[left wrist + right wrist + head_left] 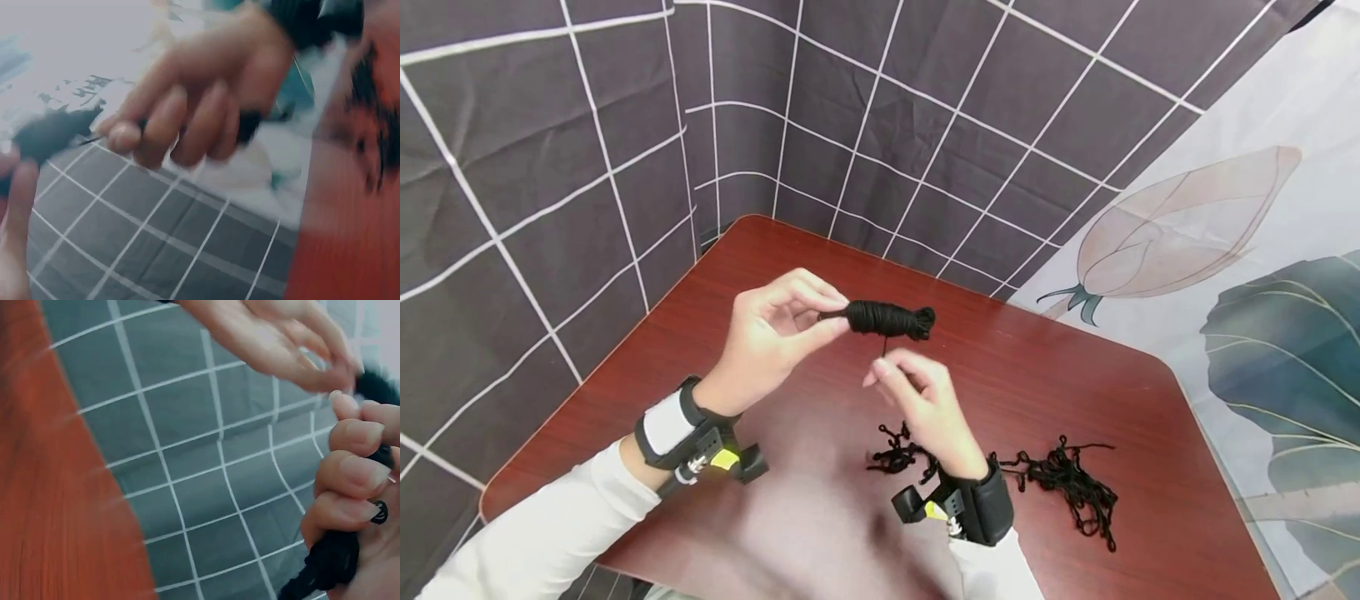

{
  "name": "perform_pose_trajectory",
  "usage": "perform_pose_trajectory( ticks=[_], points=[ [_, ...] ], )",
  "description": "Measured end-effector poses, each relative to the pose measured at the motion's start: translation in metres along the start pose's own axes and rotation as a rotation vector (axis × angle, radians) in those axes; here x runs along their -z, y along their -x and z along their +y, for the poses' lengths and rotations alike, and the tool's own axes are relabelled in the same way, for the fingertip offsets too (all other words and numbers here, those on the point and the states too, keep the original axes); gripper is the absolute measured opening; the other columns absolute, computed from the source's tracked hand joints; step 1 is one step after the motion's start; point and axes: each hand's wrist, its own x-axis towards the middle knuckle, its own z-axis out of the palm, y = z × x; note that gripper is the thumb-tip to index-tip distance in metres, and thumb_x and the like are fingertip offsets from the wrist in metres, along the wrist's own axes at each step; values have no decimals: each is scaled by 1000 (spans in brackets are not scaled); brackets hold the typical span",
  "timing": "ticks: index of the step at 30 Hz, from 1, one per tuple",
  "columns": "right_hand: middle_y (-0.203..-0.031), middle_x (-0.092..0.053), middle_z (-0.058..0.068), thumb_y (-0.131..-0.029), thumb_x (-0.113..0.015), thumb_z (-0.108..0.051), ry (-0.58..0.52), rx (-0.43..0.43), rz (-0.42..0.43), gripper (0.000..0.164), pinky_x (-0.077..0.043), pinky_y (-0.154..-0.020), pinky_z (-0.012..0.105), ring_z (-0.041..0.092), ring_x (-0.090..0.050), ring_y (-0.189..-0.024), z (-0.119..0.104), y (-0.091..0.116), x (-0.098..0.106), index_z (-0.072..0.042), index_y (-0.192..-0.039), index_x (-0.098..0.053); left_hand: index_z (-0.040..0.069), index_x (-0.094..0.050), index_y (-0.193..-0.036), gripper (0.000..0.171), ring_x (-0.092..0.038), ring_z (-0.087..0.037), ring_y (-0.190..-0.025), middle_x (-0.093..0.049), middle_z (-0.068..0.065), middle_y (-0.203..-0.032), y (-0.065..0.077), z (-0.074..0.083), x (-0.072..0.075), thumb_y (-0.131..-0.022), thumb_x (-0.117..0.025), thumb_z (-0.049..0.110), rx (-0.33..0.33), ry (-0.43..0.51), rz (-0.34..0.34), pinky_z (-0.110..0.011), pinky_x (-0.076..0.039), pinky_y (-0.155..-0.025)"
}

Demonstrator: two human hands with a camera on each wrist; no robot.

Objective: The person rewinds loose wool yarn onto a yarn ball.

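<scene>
A tightly wound bundle of black cord (880,317) is held above the table, with a looped knob at its right end. My left hand (767,337) pinches the bundle's left end between thumb and fingers. Below it, my right hand (925,408) grips a thin strand that runs up to the winding. Curled fingers of the right hand wrap around more black cord (331,562) in the right wrist view, and part of it sticks out below the little finger. The left wrist view is blurred, showing the taut strand between bundle and right hand.
Tangled loose black cord (1078,487) lies on the right side of the reddish-brown table (1060,375). A smaller tangle (898,454) is partly hidden behind the right wrist. Grey grid-patterned cloth (850,108) and a flower-printed cloth (1165,225) hang around the table's edges.
</scene>
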Motion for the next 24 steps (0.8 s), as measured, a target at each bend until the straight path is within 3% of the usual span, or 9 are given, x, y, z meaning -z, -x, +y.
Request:
perform_pose_trajectory(
  ticks=[2, 4, 8, 11, 14, 18, 20, 24],
  points=[
    [-59, -49, 0, -94, -50, -6, 87, 51, -8, 20, -35, -43, 24, 10, -38, -49, -4, 3, -2, -7, -83, -66, -11, -67, -84, 21, -60, -26, -80, -63, -16, -84, -2, 4, -2, -66, -69, -21, -58, -153, 46, -18, -55, -69],
    [-64, -56, -3, -93, -52, -8, 178, 95, 15, 18, -36, -45, 23, 9, -41, -51, -12, 3, 3, -10, -82, -66, -12, -66, -81, 19, -60, -23, -79, -62, -19, -83, -3, 9, -2, -65, -69, -21, -97, -289, 45, -17, -54, -69],
    [-65, -60, -4, -90, -57, -7, 276, 148, 72, 16, -36, -43, 23, 7, -42, -50, -26, -1, 22, -12, -79, -67, -8, -64, -78, 17, -60, -21, -86, -64, -20, -90, -3, 13, 1, -66, -69, -20, -78, -391, -65, -22, -57, -72],
    [-60, -51, -6, -90, -58, -9, 317, 143, 31, 15, -32, -41, 23, 6, -38, -47, -35, -6, 32, -14, -79, -67, -6, -60, -82, 19, -60, -21, -93, -65, -21, -99, -1, 14, 1, -70, -66, -19, 2, -310, -205, -28, -57, -74],
    [-58, -46, -9, -92, -56, -19, 362, 96, -64, 18, -32, -42, 21, 6, -37, -47, -41, -12, 35, -20, -75, -64, -8, -58, -94, 23, -60, -22, -95, -64, -21, -103, 1, 12, -1, -74, -62, -19, 62, -206, -329, -31, -57, -79],
    [-55, -44, -10, -92, -54, -27, 358, 45, -170, 25, -34, -43, 22, 6, -39, -48, -47, -19, 35, -23, -67, -58, -10, -60, -102, 27, -60, -23, -92, -64, -20, -99, 4, 7, -2, -77, -59, -20, 67, -96, -437, -33, -58, -75],
    [-55, -44, -7, -92, -56, -23, 266, 30, -200, 26, -35, -43, 24, 8, -40, -49, -46, -23, 36, -20, -66, -57, -9, -63, -99, 26, -60, -26, -90, -65, -21, -98, 5, 4, -1, -76, -58, -21, 70, 5, -472, -35, -59, -70],
    [-60, -46, -1, -94, -52, -11, -90, -33, -218, 26, -36, -45, 26, 16, -43, -54, -33, -26, 31, -9, -69, -56, -4, -67, -101, 32, -57, -36, -91, -64, -20, -102, 9, -8, 0, -77, -56, -23, 115, 262, -484, -39, -60, -65]
  ],
)
